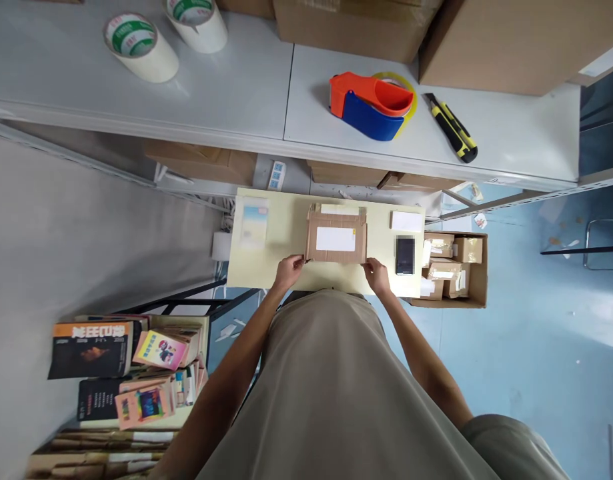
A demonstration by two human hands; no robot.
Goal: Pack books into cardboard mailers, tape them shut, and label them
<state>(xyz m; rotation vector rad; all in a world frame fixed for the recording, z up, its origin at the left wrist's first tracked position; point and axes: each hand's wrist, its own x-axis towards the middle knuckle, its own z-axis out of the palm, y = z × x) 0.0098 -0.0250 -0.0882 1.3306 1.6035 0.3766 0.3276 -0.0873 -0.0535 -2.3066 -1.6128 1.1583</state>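
Observation:
A brown cardboard box (336, 256) with a white label (335, 239) on top lies on the pale yellow table (286, 267). At its near left corner my left hand (289, 272) has its fingers closed on the cardboard edge. My right hand (377, 275) pinches the near right corner in the same way. A strip of tape or paper crosses the far end of the box. To the right of it are a black phone (405, 255) and a small white box (406, 221). A blurred, light-coloured booklet (255, 223) lies to the left.
Above the table, a grey shelf (226, 113) carries tape rolls (141, 50), an orange-blue tape dispenser (371, 105), a utility knife (451, 128) and large cartons (356, 27). An open carton (479, 300) of small parcels stands right. Books (91, 350) are stacked lower left.

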